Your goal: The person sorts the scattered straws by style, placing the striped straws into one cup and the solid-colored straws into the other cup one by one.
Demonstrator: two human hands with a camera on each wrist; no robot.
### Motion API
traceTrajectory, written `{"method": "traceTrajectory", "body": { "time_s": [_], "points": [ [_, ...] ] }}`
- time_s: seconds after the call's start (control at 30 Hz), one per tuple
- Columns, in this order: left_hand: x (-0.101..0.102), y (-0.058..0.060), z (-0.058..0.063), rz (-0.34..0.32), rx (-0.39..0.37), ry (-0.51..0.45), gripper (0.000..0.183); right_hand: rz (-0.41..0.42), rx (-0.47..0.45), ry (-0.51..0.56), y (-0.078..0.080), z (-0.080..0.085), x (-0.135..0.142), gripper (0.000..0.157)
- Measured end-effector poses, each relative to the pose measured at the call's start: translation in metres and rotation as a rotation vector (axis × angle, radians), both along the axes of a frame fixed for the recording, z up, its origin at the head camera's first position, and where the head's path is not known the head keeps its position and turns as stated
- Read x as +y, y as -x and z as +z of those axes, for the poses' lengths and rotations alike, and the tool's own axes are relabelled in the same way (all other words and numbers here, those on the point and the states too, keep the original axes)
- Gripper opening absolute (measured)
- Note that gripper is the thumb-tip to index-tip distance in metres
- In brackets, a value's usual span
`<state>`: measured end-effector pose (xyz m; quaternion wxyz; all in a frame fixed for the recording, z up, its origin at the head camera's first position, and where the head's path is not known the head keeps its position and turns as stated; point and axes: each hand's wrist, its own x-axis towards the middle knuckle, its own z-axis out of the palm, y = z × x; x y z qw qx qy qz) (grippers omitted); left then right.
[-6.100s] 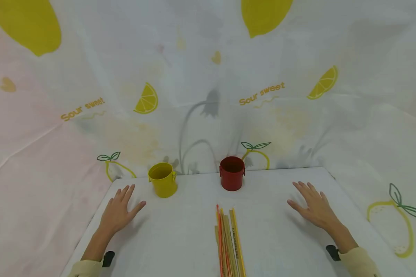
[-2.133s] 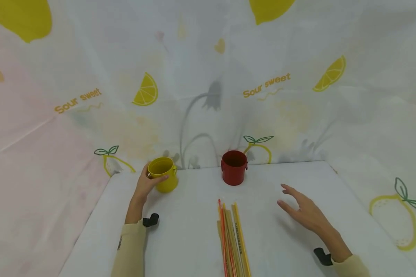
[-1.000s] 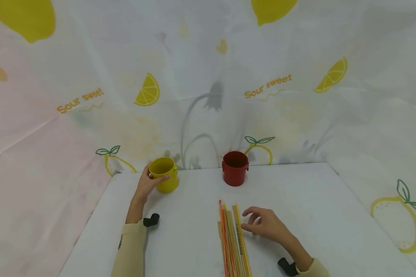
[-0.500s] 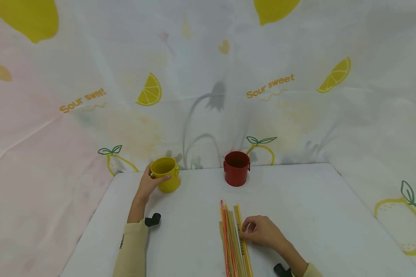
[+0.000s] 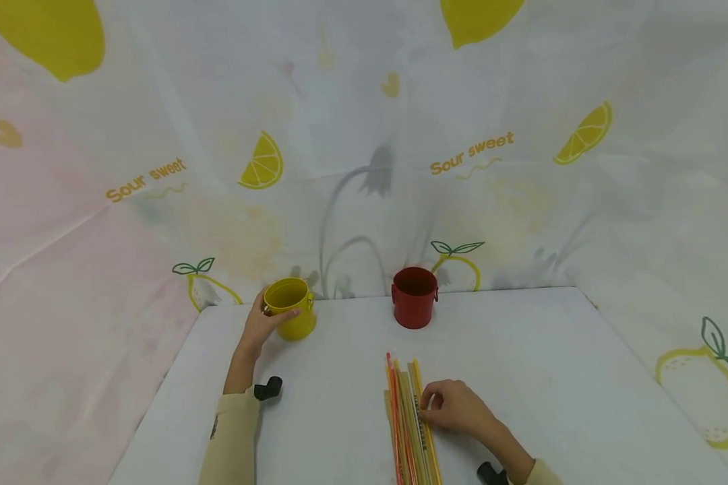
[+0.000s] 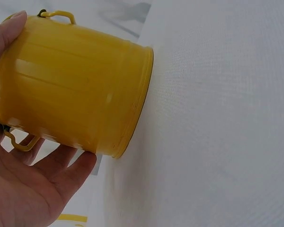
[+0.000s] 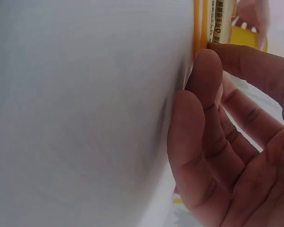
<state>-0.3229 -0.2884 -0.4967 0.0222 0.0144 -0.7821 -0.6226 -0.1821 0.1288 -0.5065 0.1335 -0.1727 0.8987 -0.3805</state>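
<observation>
My left hand (image 5: 257,330) grips a yellow bucket (image 5: 300,325) at the back left. In the left wrist view its thumb lies on one side of the bucket and the fingers on the other, by a small handle. The bucket stands upright on the white table. My right hand (image 5: 458,407) is at the right edge of a bundle of long thin sticks (image 5: 408,441), some red-orange, some tan, some yellow. Its thumb and curled fingers pinch at the outermost yellow stick (image 7: 197,23); a stick with dark printing (image 7: 218,21) lies right beside it.
A red bucket (image 5: 414,311) with side handles stands at the back middle of the white table (image 5: 552,350). Behind the table hangs a pale cloth (image 5: 352,87) printed with lemons. Black wrist mounts (image 5: 269,388) stick out beside both sleeves.
The left hand moved in from the left and took hold of the yellow bucket. The right hand moved left and down to the sticks, and its fingers closed at the bundle's edge.
</observation>
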Motion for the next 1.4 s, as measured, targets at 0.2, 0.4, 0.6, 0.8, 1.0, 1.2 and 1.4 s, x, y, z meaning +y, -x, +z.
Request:
{"method": "traceTrajectory", "body": {
  "time_s": [0.2, 0.4, 0.6, 0.8, 1.0, 1.2, 1.4],
  "points": [
    [0.000, 0.000, 0.000, -0.002, 0.000, 0.000, 0.103, -0.022, 0.022, -0.068, -0.002, -0.001, -0.004, 0.024],
    [0.000, 0.000, 0.001, 0.003, -0.005, 0.007, 0.103, -0.061, -0.040, -0.059, -0.004, 0.002, -0.011, 0.023],
    [-0.003, -0.001, -0.002, 0.005, -0.002, 0.008, 0.104, -0.099, -0.037, -0.064, -0.003, 0.005, -0.019, 0.021],
    [-0.006, -0.002, -0.003, 0.010, -0.002, 0.002, 0.106, -0.104, -0.074, -0.065, 0.000, 0.006, -0.021, 0.019],
    [-0.006, -0.001, -0.004, 0.003, 0.003, -0.007, 0.105, -0.118, -0.035, -0.095, 0.005, 0.015, -0.013, 0.016],
    [-0.004, -0.003, -0.004, 0.005, 0.013, -0.016, 0.103, -0.095, 0.119, -0.052, 0.016, 0.045, 0.002, 0.013],
    [0.000, 0.000, -0.003, -0.011, 0.030, -0.019, 0.101, -0.105, 0.227, -0.032, 0.041, 0.086, 0.010, 0.010]
  ]
}}
